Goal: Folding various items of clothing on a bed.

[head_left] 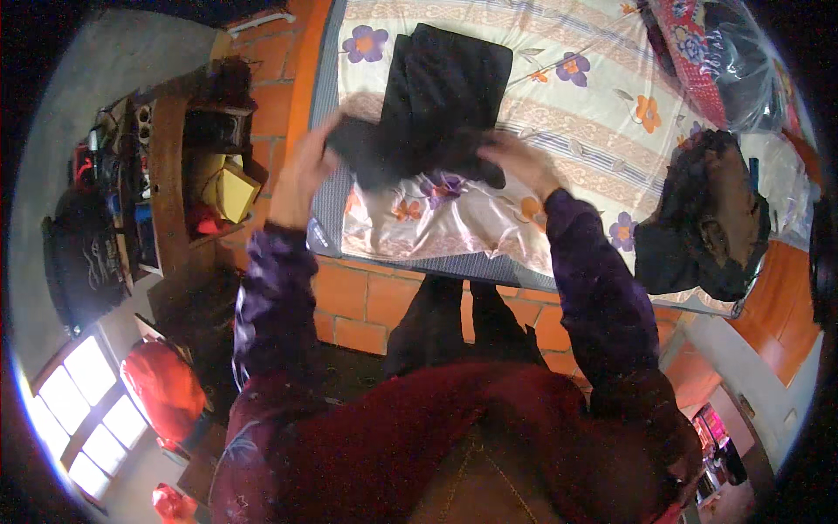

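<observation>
A black folded garment (447, 87) lies on the flowered bed sheet (602, 148), its near part lifted and smeared by motion. My left hand (307, 166) holds the left near corner, with its fingers bent round the cloth. At the right near edge, my right hand (521, 163) has its fingers closed on the same garment. Folds of cloth hide some fingertips of both hands. What kind of garment it is I cannot tell.
A heap of dark clothing (707, 218) lies at the bed's right side, near clear plastic bags (755, 79). To the left stands a wooden cabinet (175, 166) with a yellow box (236, 190) in it. Orange tile floor (353, 301) shows below the bed edge.
</observation>
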Demonstrator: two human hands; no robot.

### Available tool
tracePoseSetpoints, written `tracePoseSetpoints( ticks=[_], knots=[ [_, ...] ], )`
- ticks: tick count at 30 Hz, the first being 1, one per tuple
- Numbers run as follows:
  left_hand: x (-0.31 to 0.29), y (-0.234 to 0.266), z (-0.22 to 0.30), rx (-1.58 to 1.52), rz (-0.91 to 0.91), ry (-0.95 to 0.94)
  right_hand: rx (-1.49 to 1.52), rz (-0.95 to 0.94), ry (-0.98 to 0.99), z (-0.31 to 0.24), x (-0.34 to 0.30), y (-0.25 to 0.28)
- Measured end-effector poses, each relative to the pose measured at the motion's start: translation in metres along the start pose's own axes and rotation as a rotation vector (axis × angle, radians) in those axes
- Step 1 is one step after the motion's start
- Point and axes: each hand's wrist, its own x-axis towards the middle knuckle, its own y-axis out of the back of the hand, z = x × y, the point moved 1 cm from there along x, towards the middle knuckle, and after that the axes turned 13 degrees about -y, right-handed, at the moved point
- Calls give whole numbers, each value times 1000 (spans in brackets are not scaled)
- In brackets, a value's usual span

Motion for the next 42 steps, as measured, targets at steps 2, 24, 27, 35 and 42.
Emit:
tracePoseSetpoints(
  ticks=[2,24,27,35,42],
  knots=[
    [45,-10,10,-115,-90,-87,679,-121,18,-5,30,13],
    [-127,56,-183,1343,653,-21,-707,286,271,-44,61,-29],
    [-130,56,-178,1356,501,41,-544,107,269,-90,84,21],
    [-141,107,-181,934,648,212,-419,-124,-49,-307,124,188],
    [-172,127,-182,608,655,29,-433,301,222,-411,133,225]
  ],
)
